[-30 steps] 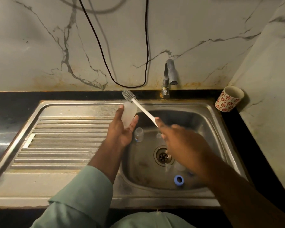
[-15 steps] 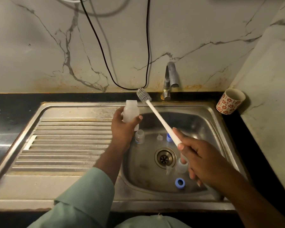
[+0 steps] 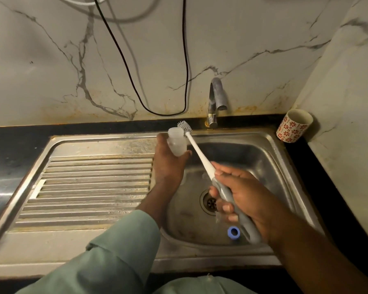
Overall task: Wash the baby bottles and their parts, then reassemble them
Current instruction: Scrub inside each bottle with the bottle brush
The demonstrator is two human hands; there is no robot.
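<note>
Head camera looks down on a steel sink [image 3: 270, 145] with a ribbed drainboard [image 3: 89, 187] on its left side. The left hand [image 3: 168, 166] holds a clear baby bottle [image 3: 176, 143] above the basin's left rim, fingers and thumb curled round its lower body, the open mouth tilted up and away toward the wall. The right hand [image 3: 242, 200] grips the grey handle of a bottle brush [image 3: 200, 158], fingers wrapped round it over the drain [image 3: 209, 201]. The brush's white shaft slants up and left, and its grey bristled head lies just beside the bottle's mouth, at its right edge; whether it touches the rim cannot be told. A blue ring [image 3: 233, 232] lies on the basin floor near the front wall, just beside the end of the brush handle. A tap [image 3: 216, 100] stands behind the basin, and a flower-patterned cup [image 3: 293, 126] sits on the dark counter at the right corner.
</note>
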